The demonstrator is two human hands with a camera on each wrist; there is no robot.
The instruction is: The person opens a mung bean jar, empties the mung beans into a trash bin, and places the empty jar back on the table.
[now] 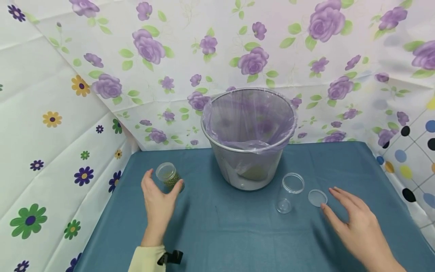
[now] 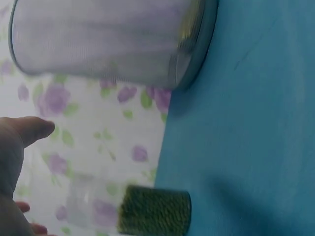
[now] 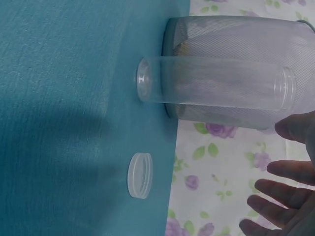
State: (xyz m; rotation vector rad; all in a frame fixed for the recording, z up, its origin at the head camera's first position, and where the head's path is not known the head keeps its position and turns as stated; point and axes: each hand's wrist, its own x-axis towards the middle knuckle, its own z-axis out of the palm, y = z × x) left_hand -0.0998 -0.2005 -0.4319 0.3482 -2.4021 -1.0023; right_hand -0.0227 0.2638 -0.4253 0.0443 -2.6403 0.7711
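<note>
A clear jar [image 1: 169,177], its lower part filled with small green grains, stands at the left of the table. My left hand [image 1: 158,204] is right behind it in the head view, thumb and fingers spread wide. In the left wrist view the thumb is apart from the jar [image 2: 155,210]. Over at the right, an empty clear jar [image 1: 284,196] stands upright without a lid. Beside it a round translucent lid [image 1: 317,198] lies on the cloth. My right hand [image 1: 360,223] hovers near that lid, fingers extended and holding nothing; the right wrist view shows the lid [image 3: 140,175] apart from them.
A silver mesh bin [image 1: 249,166] with a thin purple liner stands at the back middle, something yellowish showing through its lower wall. Blue cloth [image 1: 221,241] covers the table. Flower-patterned sheets [image 1: 183,37] rise behind and at the left; a dotted one [image 1: 411,158] hangs right.
</note>
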